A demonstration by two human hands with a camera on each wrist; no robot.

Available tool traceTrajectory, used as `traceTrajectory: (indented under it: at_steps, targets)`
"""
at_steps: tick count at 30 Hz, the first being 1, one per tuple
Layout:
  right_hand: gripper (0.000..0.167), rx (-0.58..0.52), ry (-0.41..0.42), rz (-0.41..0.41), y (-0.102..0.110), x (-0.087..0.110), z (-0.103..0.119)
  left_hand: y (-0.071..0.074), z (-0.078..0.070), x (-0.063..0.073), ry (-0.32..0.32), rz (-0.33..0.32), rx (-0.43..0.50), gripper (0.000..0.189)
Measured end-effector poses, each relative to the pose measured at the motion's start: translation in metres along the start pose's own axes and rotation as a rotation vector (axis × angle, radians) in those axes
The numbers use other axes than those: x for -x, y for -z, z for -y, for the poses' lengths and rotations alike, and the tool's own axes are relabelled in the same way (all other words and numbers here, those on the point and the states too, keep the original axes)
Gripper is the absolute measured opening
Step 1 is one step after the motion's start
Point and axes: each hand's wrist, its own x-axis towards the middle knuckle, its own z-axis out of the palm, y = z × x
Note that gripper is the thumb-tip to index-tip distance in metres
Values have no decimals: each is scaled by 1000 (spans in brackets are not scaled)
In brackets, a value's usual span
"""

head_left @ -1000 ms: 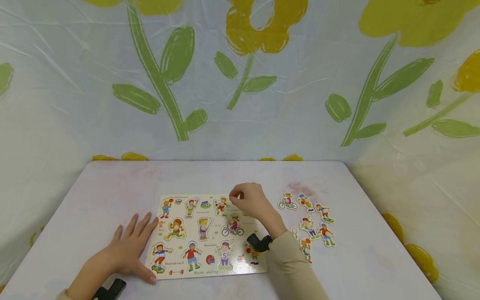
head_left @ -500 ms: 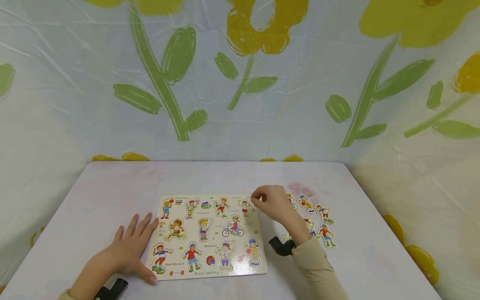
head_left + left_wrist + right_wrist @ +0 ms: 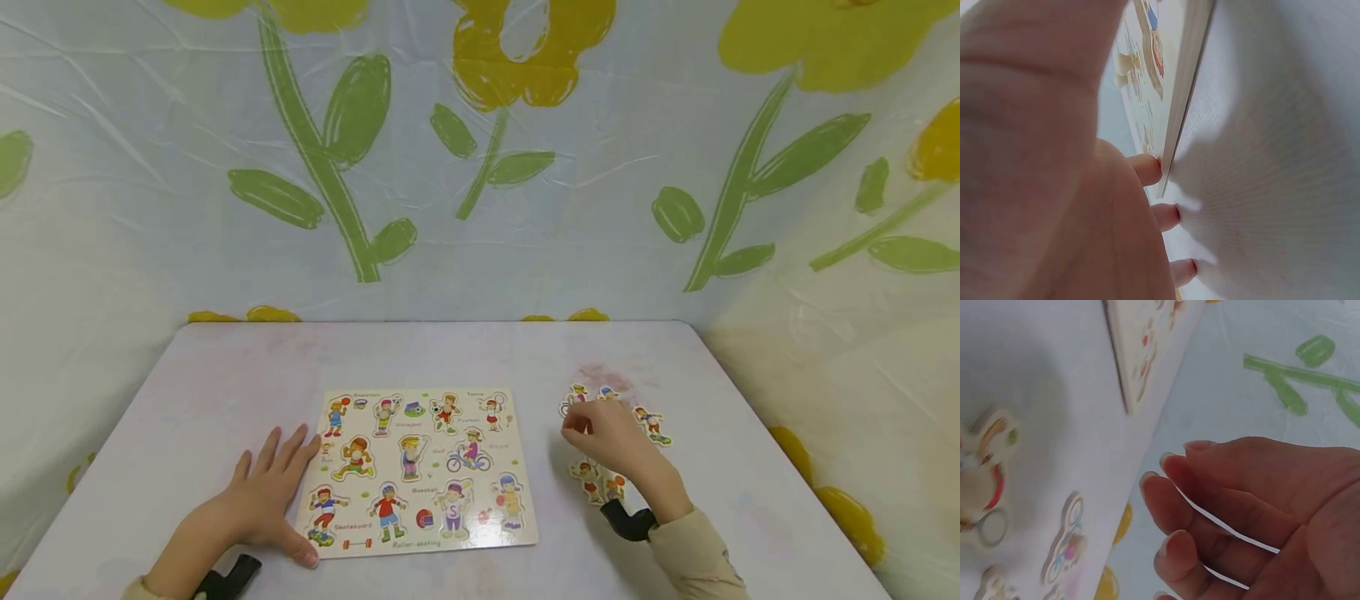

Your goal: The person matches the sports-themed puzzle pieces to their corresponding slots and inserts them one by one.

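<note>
A wooden sports puzzle board (image 3: 375,500) with printed figures lies flat on the table. Several figure pieces, such as a runner (image 3: 354,458) and a golfer (image 3: 411,457), sit on it. My left hand (image 3: 251,504) is spread at the board's left side. In the left wrist view a fingertip (image 3: 1147,169) meets the board's edge (image 3: 1179,106). Right of the board, my right hand (image 3: 611,437) hovers over loose puzzle pieces, fingers loosely bent. Nothing shows between thumb and fingers in the right wrist view. A cyclist piece (image 3: 1067,540) and a tennis piece (image 3: 982,481) lie below that hand.
Other loose pieces include a skateboarder (image 3: 651,427) and a basketball player (image 3: 615,485), some partly covered by the right hand. Behind the table (image 3: 420,354) hangs a flower-patterned cloth (image 3: 585,242), which also lines both sides.
My right hand has moved right, from over the board's upper right part to over the loose pieces, uncovering the tennis and ball-player spots. The left hand has stayed in place.
</note>
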Motion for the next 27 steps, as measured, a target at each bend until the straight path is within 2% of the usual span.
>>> traceTrajectory:
  at_steps: [8,14,22,27]
  targets:
    - [14,26,-34,112,1,18,-11,1,-2,1,22,3,10,159]
    - [21,42,-98,203,-5,25,-13,1,-3,-1,26,12,7,157]
    - [20,9,-132,228,-7,26,-14,9,-11,2,28,39,-4,155]
    - [19,15,-132,232,-6,27,-15,8,-11,2,22,48,-10,155]
